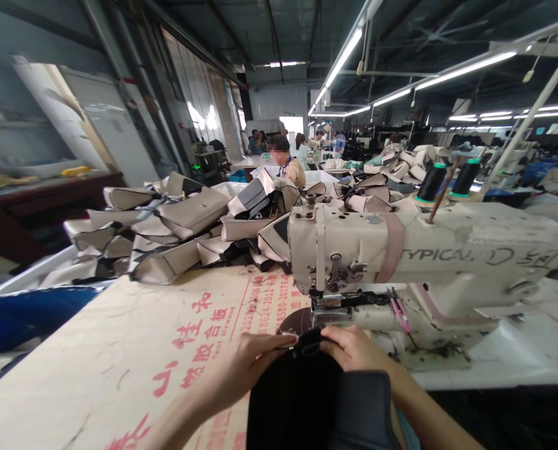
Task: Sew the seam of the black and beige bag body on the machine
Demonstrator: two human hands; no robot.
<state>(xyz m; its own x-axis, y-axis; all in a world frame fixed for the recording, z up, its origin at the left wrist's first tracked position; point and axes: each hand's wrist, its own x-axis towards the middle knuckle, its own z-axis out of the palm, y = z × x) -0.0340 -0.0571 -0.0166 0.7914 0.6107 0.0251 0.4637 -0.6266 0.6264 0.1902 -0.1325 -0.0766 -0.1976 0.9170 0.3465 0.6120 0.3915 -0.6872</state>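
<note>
My left hand [253,359] and my right hand [354,349] both pinch the top edge of a black bag piece [307,394] and hold it right below the presser foot [317,306] of a cream sewing machine [429,256]. The fingers of both hands are closed on the black material. The lower part of the piece runs out of the frame at the bottom. The needle itself is too small to make out.
A cardboard sheet with red print [133,350] covers the table on the left. A heap of beige and black bags [176,231] lies behind it. Two black thread cones [448,181] stand on the machine. Other people sit at stations far back.
</note>
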